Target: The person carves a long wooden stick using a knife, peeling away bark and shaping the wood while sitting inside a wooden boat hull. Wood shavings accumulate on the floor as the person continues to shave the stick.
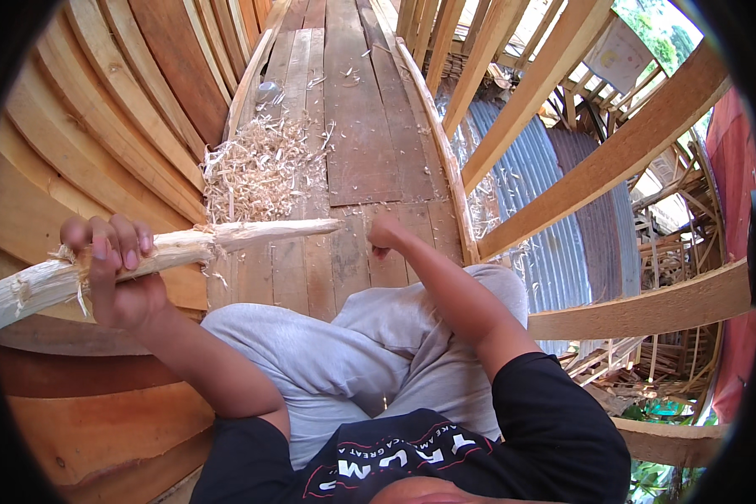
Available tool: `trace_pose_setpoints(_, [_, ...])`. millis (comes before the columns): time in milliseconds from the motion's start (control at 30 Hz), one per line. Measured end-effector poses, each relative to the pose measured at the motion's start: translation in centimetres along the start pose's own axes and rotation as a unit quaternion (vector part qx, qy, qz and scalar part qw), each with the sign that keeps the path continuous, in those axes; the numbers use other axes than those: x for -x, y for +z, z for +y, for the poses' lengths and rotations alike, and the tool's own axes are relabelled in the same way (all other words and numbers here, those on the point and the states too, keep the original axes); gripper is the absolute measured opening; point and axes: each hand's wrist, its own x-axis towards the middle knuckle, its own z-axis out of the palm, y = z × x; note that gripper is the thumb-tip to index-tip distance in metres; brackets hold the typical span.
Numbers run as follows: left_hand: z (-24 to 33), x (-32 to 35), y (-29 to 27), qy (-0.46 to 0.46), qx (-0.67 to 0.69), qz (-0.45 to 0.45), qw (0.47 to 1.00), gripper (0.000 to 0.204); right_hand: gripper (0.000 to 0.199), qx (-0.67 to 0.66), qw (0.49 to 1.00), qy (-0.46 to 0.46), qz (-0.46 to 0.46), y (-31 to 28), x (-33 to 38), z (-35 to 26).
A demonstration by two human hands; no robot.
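Left hand wrapped around a pale pole, right hand just off its tip

The left hand (113, 267) is closed around the thick part of the pole (181, 250), fingers over the top and thumb against the near side. The right hand (386, 233) is just beyond the pole's narrow tip, not touching it; its fingers look curled, but they are mostly hidden, so I cannot tell how tightly it is closed or whether it holds anything. The pole lies crosswise above the plank floor (365, 164), its surface rough with loose splinters.

Beyond the pole, a heap of curly wood shavings (260, 172) covers part of the floor, and a small clear container (269, 94) sits past the heap. Left of the pole stands a wall of upright boards (101, 126). To the pole's right are slanting wooden posts (601, 164), with corrugated metal sheets (533, 202) outside them. The person's grey trousers (311, 349) are on the near side of the pole.
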Motion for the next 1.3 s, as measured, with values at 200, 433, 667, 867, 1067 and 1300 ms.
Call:
trace_pose_setpoints(200, [1.5, 0.0, 0.2, 0.007, 0.004, 0.001, 1.000, 0.026, 0.019, -0.146, 0.987, -0.034, 0.062, 1.4, 4.7, -4.6])
trace_pose_setpoints(433, [3.0, 0.2, 0.8, 0.026, 0.009, -0.015, 1.000, 0.021, 0.018, 0.012, 0.991, 0.131, -0.011, -0.5, 2.0, 1.4])
trace_pose_setpoints(667, [4.3, 0.5, 0.5, 0.045, -0.006, -0.015, 0.999, 0.019, 0.021, -0.167, 0.979, -0.026, -0.113, 1.2, 6.5, -4.8])
trace_pose_setpoints(867, [4.9, 0.6, 0.7, 0.053, -0.005, -0.031, 0.998, 0.019, 0.016, -0.163, 0.986, 0.030, 0.026, 0.0, 5.6, -3.4])
trace_pose_setpoints(1067, [4.8, 0.6, 0.9, 0.046, 0.004, -0.046, 0.998, 0.020, 0.014, -0.081, 0.995, 0.022, -0.058, 1.1, 5.8, -3.0])
trace_pose_setpoints(1300, [4.9, 0.7, 1.3, 0.049, 0.008, -0.044, 0.998, 0.020, 0.015, -0.114, 0.993, -0.008, 0.012, 0.5, 6.9, -5.1])
